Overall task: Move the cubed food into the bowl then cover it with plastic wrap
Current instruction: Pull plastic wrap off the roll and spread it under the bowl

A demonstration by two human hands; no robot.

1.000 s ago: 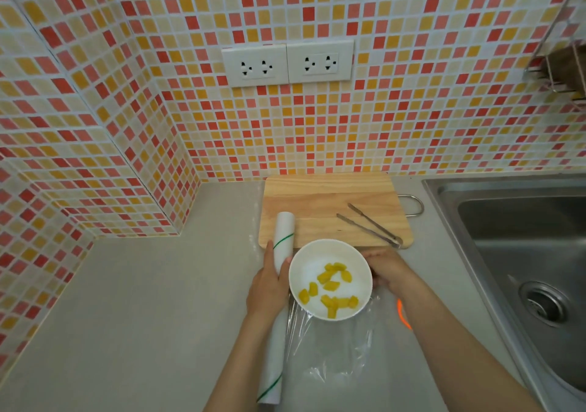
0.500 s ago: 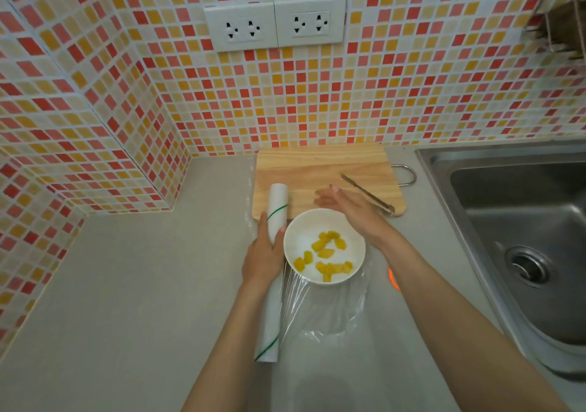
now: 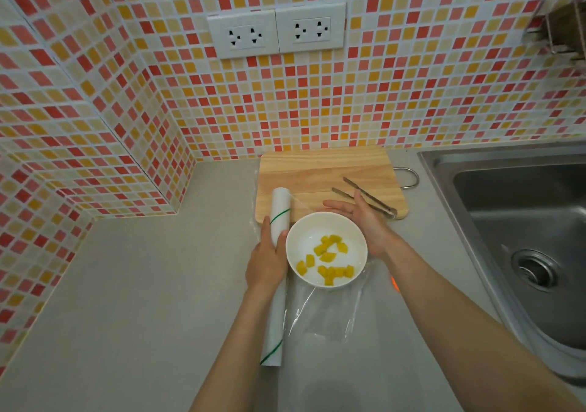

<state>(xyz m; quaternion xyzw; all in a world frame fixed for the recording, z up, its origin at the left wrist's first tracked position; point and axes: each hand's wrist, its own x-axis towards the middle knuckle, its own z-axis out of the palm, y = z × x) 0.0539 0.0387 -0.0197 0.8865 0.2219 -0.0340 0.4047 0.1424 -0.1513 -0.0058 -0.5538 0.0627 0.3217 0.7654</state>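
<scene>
A white bowl (image 3: 298, 243) holds several yellow food cubes (image 3: 328, 257) and stands on a sheet of clear plastic wrap (image 3: 329, 313) spread over the counter. Left of the bowl lies the white plastic wrap roll (image 3: 280, 208) with green stripes. My left hand (image 3: 265, 262) rests on the roll's middle and grips it against the counter. My right hand (image 3: 358, 218) hovers at the bowl's far right rim, palm up, fingers spread, holding nothing.
A wooden cutting board (image 3: 326, 173) lies behind the bowl with metal tongs (image 3: 367, 197) on its right part. A steel sink (image 3: 520, 237) is at the right. Tiled walls close off the back and left. Grey counter (image 3: 142, 284) extends left.
My right hand moved from the bowl's near right side up to its far rim and opened with fingers spread. My left hand stayed on the roll. The view shifted.
</scene>
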